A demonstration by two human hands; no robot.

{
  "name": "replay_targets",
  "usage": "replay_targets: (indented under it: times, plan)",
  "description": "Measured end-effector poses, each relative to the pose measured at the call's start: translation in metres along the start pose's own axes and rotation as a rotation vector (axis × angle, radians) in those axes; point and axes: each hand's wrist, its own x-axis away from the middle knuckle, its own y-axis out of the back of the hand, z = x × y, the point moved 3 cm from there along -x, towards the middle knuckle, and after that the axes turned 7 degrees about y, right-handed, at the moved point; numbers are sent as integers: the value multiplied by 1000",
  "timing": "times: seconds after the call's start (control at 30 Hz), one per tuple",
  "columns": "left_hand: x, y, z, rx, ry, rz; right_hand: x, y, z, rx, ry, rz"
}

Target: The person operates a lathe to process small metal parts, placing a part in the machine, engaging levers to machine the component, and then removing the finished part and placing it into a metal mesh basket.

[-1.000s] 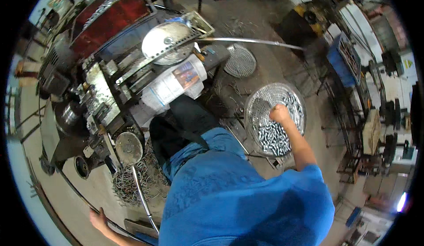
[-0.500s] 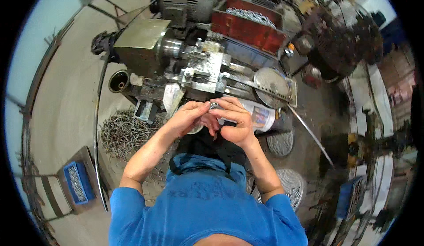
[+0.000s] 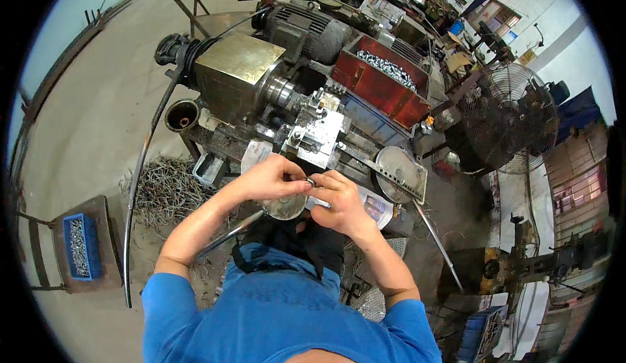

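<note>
My left hand and my right hand meet in front of the lathe-like machine. Between their fingertips is a small shiny metal piece, mostly covered; its exact kind does not show. The left thumb and forefinger pinch it from one side, while the right fingers curl against it from the other. Just beyond the hands sits the machine's bright metal slide block, with the round chuck to its left. Under the left hand is a round metal disc.
A red bin of small metal parts stands behind the machine. Metal shavings heap on the floor at left, near a blue crate of parts. A long lever sticks out at right, and a large fan stands farther off.
The view has shifted, showing more of the room at the top. My right fingers have curled in closer, and the metal piece is more covered. Both hands still hold it together.
</note>
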Motion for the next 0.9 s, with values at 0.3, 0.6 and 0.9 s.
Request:
replay_targets:
  times: [0.3, 0.6, 0.9]
  plan:
    - [21, 62, -3, -94, -46, -149, -82, -3, -10, -46, 132, 227]
    - [164, 184, 52, -699, 503, -660, -150, -59, -160, 610, -131, 503]
    - [265, 124, 155, -603, 821, -809, -147, -73, -173, 490, -196, 438]
